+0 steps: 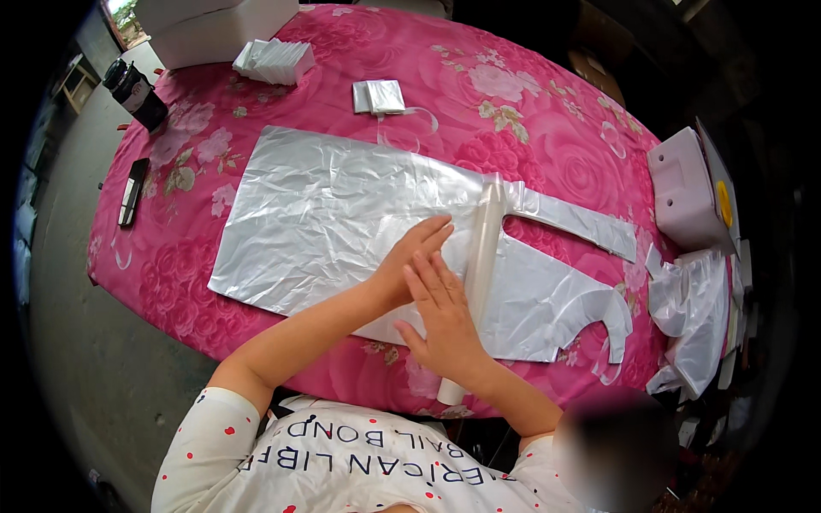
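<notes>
A silvery-white plastic apron lies flat and creased, its neck loop and cut-out pointing right. Across it, from the far edge to past the near edge, runs a pale tube. My left hand is over the middle of the apron, left of the tube, with fingers stretched out and nothing held. In front of it, partly covering it, my right hand is spread flat beside the tube. The right wrist passes over the tube and hides part of it. I cannot tell how firmly either hand presses on the plastic.
A pink floral cloth covers the table. Toward the back are folded plastic packets, a stack of packets and a white foam box. A black bottle and black box cutter lie left; a white bin and crumpled plastic right.
</notes>
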A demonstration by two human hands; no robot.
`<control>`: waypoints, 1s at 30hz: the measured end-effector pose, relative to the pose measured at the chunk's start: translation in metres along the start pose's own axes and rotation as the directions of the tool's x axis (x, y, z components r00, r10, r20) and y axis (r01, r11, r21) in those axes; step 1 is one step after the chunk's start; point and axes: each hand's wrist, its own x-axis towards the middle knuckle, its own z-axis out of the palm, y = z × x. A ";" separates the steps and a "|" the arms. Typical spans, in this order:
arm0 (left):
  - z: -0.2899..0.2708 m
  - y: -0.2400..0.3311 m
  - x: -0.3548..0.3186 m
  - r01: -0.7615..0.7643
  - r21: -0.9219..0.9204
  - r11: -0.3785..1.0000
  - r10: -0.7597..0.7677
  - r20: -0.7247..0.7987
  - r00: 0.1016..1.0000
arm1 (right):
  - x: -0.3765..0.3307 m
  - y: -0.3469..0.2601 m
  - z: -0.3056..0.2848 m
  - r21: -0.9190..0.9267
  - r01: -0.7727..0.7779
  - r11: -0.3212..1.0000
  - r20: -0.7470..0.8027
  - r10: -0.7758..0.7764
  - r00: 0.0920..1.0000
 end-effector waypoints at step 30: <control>-0.186 -0.042 -0.115 0.321 -0.925 0.202 -0.741 0.070 0.667 | 0.069 -0.079 0.053 0.840 0.028 0.542 0.328 -0.547 0.770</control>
